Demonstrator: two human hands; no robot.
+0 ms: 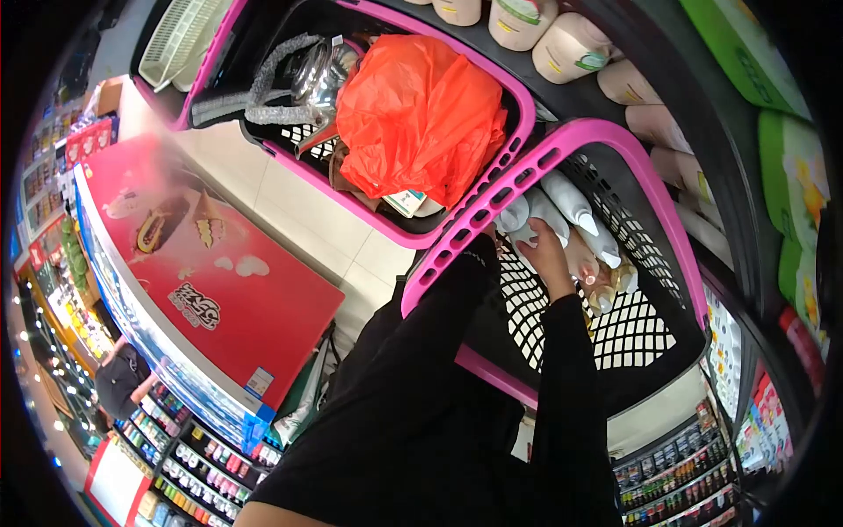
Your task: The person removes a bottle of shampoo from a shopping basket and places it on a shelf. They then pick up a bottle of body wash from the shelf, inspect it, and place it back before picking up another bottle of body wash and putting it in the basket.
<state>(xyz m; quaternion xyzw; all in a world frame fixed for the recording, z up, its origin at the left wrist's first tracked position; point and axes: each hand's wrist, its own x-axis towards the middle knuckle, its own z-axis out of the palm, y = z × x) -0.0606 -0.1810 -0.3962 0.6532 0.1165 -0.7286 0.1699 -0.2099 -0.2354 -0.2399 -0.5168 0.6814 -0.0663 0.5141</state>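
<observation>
Two black-sleeved arms reach up from the bottom of the head view into a black mesh plastic basket with a bright pink rim (562, 145). The right hand (549, 259) is inside it, fingers curled down around a white plastic bottle (525, 230) that lies against the basket's near wall. Just beside it lie several more pale bottles with tapered necks (581, 213), packed side by side, some with amber contents near the caps. The left sleeve (465, 290) ends at the pink rim; the left hand is hidden behind that rim (so whether it is slack or gripping cannot be told).

A second pink-rimmed black basket (399, 230) sits touching the first. It holds a crumpled orange plastic bag (421, 114), a shiny metal item (320, 70) and a grey braided handle (272, 83).

Beyond the baskets, rounded beige bottles (571, 48) line a dark shelf, with green cartons (790, 176) further right. Left of the baskets, across a pale tiled floor (290, 211), stands a freezer chest with a red lid printed with ice creams (202, 263). Another person in dark clothes (118, 378) stands well away, beside stocked shelves.
</observation>
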